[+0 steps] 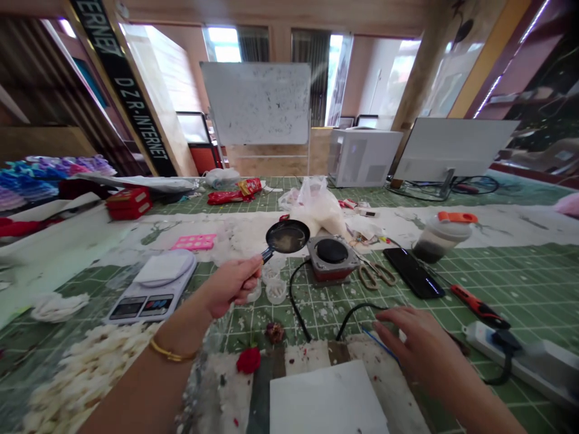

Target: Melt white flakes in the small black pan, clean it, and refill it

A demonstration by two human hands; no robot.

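Note:
My left hand [230, 284] is closed round the handle of a small black pan [287, 235], which it holds in the air just left of a small electric hotplate [332, 256]. The pan has a pale residue inside. My right hand [418, 346] lies palm down on the green cutting mat [520, 283], fingers stretched toward a thin blue stick [379, 343] and the hotplate's black cable [348, 313]. Below the pan stand small clear plastic cups [274, 284].
A kitchen scale [151, 289] sits at left above a heap of white flakes [85, 367]. Scissors [375, 274], a phone [414, 271], a red utility knife [479, 307], a lidded jar [441, 236] and a power strip [525, 355] lie right. White paper [325, 401] lies near me.

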